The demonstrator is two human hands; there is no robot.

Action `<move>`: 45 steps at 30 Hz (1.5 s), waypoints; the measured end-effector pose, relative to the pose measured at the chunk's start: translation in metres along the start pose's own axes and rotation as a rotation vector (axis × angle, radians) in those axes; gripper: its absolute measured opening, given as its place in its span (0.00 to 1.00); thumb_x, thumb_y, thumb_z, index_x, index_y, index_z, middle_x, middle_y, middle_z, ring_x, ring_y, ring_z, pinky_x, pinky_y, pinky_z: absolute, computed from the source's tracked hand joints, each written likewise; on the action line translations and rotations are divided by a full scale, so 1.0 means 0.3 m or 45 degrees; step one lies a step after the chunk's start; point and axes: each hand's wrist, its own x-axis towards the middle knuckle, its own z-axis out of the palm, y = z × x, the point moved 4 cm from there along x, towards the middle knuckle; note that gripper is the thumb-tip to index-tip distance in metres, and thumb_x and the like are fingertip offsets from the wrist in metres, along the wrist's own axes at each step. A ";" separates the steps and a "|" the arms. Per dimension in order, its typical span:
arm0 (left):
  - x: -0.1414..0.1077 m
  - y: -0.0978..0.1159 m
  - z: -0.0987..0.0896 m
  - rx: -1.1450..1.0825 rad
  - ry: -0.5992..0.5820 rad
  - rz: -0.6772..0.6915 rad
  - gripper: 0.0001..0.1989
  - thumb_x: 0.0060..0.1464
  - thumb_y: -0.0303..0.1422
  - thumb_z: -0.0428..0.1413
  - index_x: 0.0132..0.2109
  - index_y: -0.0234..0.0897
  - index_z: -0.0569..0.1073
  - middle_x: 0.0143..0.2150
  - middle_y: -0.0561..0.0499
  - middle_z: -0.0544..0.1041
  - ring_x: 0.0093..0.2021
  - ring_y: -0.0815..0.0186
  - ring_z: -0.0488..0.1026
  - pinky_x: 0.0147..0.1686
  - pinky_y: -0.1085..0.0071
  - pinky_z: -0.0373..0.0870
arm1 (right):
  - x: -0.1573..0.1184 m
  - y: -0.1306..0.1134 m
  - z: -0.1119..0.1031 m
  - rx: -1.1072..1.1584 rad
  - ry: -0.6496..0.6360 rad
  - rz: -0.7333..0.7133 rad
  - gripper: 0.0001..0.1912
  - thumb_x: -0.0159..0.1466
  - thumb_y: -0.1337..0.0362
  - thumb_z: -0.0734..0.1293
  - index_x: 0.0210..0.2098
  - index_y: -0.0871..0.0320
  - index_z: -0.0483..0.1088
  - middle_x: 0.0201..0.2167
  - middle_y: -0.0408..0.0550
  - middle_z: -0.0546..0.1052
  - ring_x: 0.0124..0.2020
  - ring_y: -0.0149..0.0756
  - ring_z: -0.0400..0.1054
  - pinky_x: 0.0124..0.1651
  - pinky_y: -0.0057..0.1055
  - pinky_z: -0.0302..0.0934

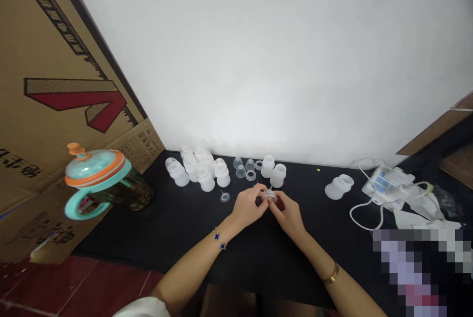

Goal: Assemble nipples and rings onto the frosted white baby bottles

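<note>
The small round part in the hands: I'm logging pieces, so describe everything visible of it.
The small round part is translucent and whitish, apparently plastic or silicone, with a broad rim and a narrow tip pointing up. The left hand and right hand pinch it from either side, just in front of two open white bottles. Its edge is partly hidden; finer detail is unclear.

White sleeve (142, 307): plain cloth at our seven o'clock, ending on our left arm (190, 275) well back from the wrist.
Blue-charm bracelet (222, 246): near six o'clock, on our left wrist; we see dark blue, four-petalled charms with a paler edge, the linking chain too fine to make out.
Gold-coloured bangle (334, 273): between four and five o'clock, a narrow, shiny band around our right forearm (320, 258).
Hands: our left hand (248, 206) and right hand (290, 213) are bare.
</note>
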 end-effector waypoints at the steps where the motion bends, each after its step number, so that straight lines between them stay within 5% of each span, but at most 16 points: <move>1: 0.000 0.000 0.000 -0.002 -0.004 0.000 0.10 0.56 0.28 0.55 0.45 0.42 0.70 0.36 0.55 0.81 0.35 0.66 0.78 0.37 0.71 0.73 | 0.000 0.002 0.001 0.001 -0.003 0.000 0.14 0.67 0.52 0.64 0.38 0.55 0.73 0.27 0.44 0.77 0.26 0.35 0.69 0.28 0.28 0.61; 22: 0.000 0.003 -0.016 0.003 -0.066 -0.042 0.09 0.58 0.29 0.54 0.46 0.43 0.74 0.34 0.54 0.80 0.34 0.66 0.76 0.36 0.72 0.70 | -0.007 0.005 0.010 0.006 -0.023 -0.014 0.13 0.68 0.53 0.64 0.39 0.55 0.73 0.27 0.44 0.77 0.26 0.35 0.70 0.28 0.27 0.62; 30: -0.004 0.010 -0.018 0.092 -0.007 0.087 0.13 0.63 0.30 0.51 0.52 0.43 0.75 0.43 0.52 0.82 0.39 0.64 0.77 0.43 0.68 0.73 | -0.006 0.010 0.013 -0.019 -0.028 -0.019 0.15 0.69 0.52 0.63 0.41 0.56 0.74 0.27 0.44 0.77 0.25 0.34 0.69 0.27 0.27 0.61; 45: -0.014 0.001 0.003 0.406 0.042 0.295 0.20 0.63 0.28 0.51 0.61 0.43 0.71 0.40 0.48 0.80 0.43 0.61 0.76 0.44 0.67 0.74 | 0.013 0.026 0.002 -0.057 -0.034 0.002 0.12 0.67 0.54 0.64 0.41 0.55 0.72 0.27 0.43 0.76 0.24 0.34 0.69 0.27 0.28 0.61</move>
